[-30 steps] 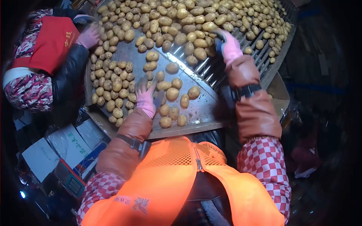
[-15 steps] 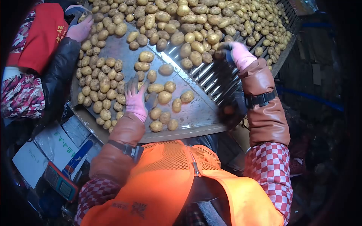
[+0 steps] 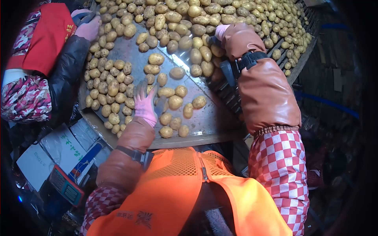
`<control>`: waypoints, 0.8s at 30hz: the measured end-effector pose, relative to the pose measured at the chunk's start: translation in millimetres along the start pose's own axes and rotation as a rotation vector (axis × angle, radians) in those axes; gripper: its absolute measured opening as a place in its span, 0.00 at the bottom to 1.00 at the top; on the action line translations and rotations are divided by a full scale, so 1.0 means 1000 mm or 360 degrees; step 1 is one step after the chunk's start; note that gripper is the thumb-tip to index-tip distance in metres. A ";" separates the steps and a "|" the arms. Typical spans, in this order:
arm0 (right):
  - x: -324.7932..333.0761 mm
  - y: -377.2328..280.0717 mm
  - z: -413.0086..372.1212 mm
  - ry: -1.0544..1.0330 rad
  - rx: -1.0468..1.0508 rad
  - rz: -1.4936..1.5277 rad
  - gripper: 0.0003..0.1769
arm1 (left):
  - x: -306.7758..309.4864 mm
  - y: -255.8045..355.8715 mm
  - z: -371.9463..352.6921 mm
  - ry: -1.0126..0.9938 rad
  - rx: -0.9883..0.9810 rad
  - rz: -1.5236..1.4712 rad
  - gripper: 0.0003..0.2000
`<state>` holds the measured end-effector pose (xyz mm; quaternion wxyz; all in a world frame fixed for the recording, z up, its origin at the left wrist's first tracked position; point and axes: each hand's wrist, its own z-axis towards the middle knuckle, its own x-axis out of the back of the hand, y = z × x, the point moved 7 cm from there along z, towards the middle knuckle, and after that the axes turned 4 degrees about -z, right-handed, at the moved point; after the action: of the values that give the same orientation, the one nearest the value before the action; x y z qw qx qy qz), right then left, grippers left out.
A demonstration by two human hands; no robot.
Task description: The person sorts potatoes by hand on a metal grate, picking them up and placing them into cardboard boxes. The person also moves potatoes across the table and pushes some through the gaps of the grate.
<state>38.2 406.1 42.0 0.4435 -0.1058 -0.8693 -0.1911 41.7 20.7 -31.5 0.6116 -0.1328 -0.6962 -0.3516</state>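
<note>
My left hand (image 3: pixel 145 104), in a pink glove with dirty grey fingers, lies over the metal tray (image 3: pixel 204 122) with its fingers stretched out. It sits between a cluster of small potatoes (image 3: pixel 112 88) on its left and several loose potatoes (image 3: pixel 175 102) on its right, and one potato shows partly at its fingertips. My right hand (image 3: pixel 220 33) reaches to the edge of the big potato heap (image 3: pixel 197 19). Only a bit of pink glove and dark fingers show past the brown sleeve, so its grip is hidden.
A co-worker's gloved hands (image 3: pixel 87 27) are at the heap's left edge. Slatted bars (image 3: pixel 226 92) run beneath my right forearm. White papers (image 3: pixel 37 167) with writing and a red-edged device with a display (image 3: pixel 66 185) lie at lower left.
My right hand has moved left and inward, from over the slats to the edge of the heap. My left hand stays in about the same place among the potatoes. The view has shifted slightly.
</note>
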 end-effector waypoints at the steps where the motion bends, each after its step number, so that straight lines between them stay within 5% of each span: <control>1: -0.003 -0.003 0.001 0.0005 0.0001 0.0031 0.20 | 0.002 -0.001 0.000 0.0001 0.0061 -0.0077 0.24; 6: -0.033 -0.040 0.039 0.0108 0.0157 0.0497 0.21 | 0.007 0.002 0.002 0.0033 0.0017 -0.0111 0.24; 9: -0.021 -0.049 -0.029 0.0218 0.0290 0.0558 0.19 | -0.004 -0.006 -0.002 0.0038 -0.0027 -0.0072 0.26; 12: -0.067 -0.044 -0.054 -0.0157 0.0205 0.1122 0.17 | 0.000 -0.005 -0.001 0.0022 -0.0057 -0.0059 0.28; 16: -0.133 -0.030 -0.094 -0.0113 0.0128 0.2164 0.14 | 0.015 0.010 0.006 0.0062 -0.0061 -0.0294 0.27; 18: -0.157 -0.036 -0.131 -0.0428 -0.0026 0.3474 0.18 | 0.025 0.033 0.023 0.0112 -0.0171 -0.0131 0.25; 19: -0.156 -0.039 -0.153 -0.0126 0.0051 0.3443 0.23 | 0.027 0.045 0.034 0.0175 -0.0253 0.0011 0.24; 21: -0.163 -0.047 -0.173 -0.0079 -0.0189 0.4005 0.28 | 0.004 0.058 0.082 0.0113 -0.0354 0.0002 0.26; 22: -0.185 -0.052 -0.165 0.0071 0.0104 0.4111 0.26 | 0.007 0.073 0.112 -0.0023 -0.0405 -0.0282 0.27; 23: -0.185 -0.053 -0.176 -0.0064 -0.0272 0.4218 0.24 | -0.005 0.074 0.144 0.0004 -0.0373 -0.0302 0.29; 24: -0.190 -0.056 -0.176 -0.0146 -0.0262 0.4401 0.23 | 0.000 0.087 0.167 0.0042 -0.0269 -0.0279 0.30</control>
<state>258.2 277.7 -31.9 0.2346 -0.9040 -0.0595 0.3525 -31.8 192.3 -3.3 0.5742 -0.1179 -0.6650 -0.4628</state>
